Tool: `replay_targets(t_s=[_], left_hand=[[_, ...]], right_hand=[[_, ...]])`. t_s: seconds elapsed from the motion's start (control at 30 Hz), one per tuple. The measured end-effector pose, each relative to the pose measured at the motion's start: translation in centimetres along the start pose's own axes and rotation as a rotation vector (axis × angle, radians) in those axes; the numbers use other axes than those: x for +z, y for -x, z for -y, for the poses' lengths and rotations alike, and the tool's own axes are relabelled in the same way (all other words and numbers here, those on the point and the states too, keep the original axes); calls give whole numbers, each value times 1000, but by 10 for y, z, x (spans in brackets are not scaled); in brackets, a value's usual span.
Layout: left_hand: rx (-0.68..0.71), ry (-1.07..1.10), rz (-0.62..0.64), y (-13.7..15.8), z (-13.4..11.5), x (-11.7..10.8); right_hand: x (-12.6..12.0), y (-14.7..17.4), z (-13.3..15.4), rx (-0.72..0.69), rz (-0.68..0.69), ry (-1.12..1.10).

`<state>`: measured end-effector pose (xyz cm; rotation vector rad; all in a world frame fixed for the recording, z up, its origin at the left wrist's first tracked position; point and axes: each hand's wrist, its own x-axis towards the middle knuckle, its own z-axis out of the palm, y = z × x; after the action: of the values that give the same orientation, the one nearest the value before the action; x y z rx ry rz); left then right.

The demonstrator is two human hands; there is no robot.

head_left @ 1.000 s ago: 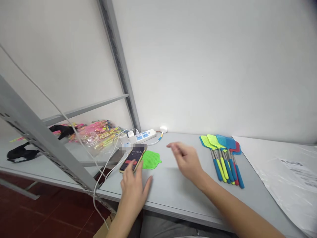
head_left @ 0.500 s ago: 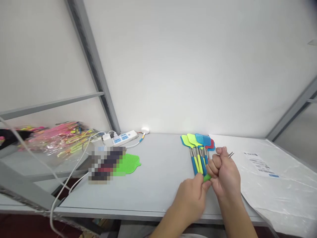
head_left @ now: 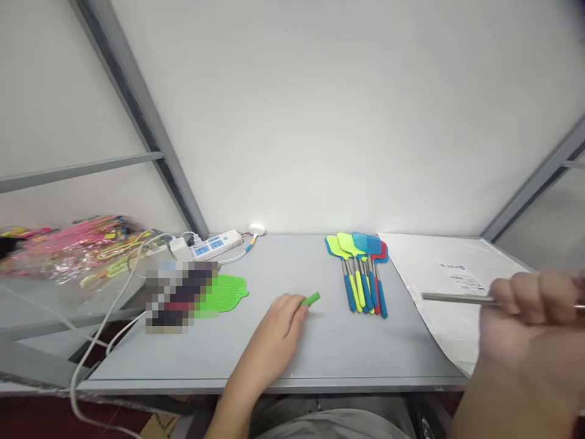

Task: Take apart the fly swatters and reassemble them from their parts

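Observation:
My left hand (head_left: 278, 332) is closed around a green handle grip (head_left: 311, 299), whose end sticks out beyond the fingers, low over the table. At the far right, my right hand (head_left: 532, 317), blurred, is wrapped round a thin metal rod (head_left: 457, 297) that points left. The grip and the rod are apart. Several fly swatters (head_left: 361, 274) with yellow, blue and red heads lie bunched between the hands, handles toward me. A loose green swatter head (head_left: 228, 292) rests on the table to the left, partly covered by a pixelated patch.
A white power strip (head_left: 214, 244) with plugs and cables lies at the back left. Bagged colourful items (head_left: 77, 250) are on the left shelf. A white plastic sheet with a label (head_left: 429, 262) covers the right of the table (head_left: 274, 256). Grey metal posts stand on both sides.
The hands have pulled apart, left hand to the left with the green grip, right hand to the far right with the metal rod. The rod is out of the grip. The view shifted slightly.

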<state>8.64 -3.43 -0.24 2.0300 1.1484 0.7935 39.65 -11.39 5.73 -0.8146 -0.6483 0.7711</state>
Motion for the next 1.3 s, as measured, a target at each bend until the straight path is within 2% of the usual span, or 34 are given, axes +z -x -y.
replay_targets(t_s=[0.07,0.13,0.23,0.33,0.5,0.57,0.7,0.9,1.0,1.1,1.17,1.3], left_hand=[[42,-346,-81,-10,11,5],[79,-491,-62,-15,24,12],[87,-530,-77,-14,37,19],[80,-522,-156,-8,39,20],[114,-484,-198,-2,38,16],[124,-480,-203,-2,38,16],[80,-506,-215,-2,41,19],[25,-537,-165,-3,43,23],[61,-451,-180,-2,37,18],[102,-220,-211,2,27,14],[91,4,-289,4,21,15],[-38,370,-479,3,14,24]], right_hand=[[16,15,-21,-34,1,24],[40,27,-44,-75,4,40],[72,35,-76,-143,12,54],[89,41,-100,-183,87,145],[91,53,-121,-124,325,346],[90,53,-124,-121,374,385],[90,50,-127,-108,354,466],[91,51,-139,-58,292,694],[85,56,-146,-46,378,824],[78,62,-153,-10,487,947],[75,65,-158,-8,520,1009],[75,68,-163,-77,654,1080]])
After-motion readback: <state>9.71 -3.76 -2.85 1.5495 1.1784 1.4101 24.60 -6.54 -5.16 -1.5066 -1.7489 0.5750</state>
